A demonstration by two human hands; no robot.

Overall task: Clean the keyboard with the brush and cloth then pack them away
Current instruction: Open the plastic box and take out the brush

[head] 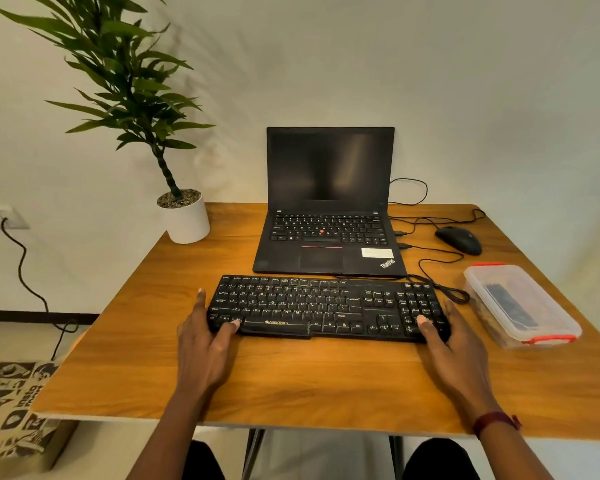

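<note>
A black keyboard (326, 308) lies flat in the middle of the wooden table (291, 382), in front of the laptop. My left hand (205, 348) grips its left end, thumb on the front keys and fingers along the side. My right hand (454, 355) grips its right end the same way. A clear plastic box (523, 303) with a lid and red latches stands to the right; a dark object shows through its wall. No brush or cloth is plainly visible outside the box.
An open black laptop (328, 216) stands behind the keyboard. A black mouse (459, 240) and loose cables (437, 268) lie at the back right. A potted plant (184, 220) stands at the back left corner. A patterned cushion (11, 410) sits below left.
</note>
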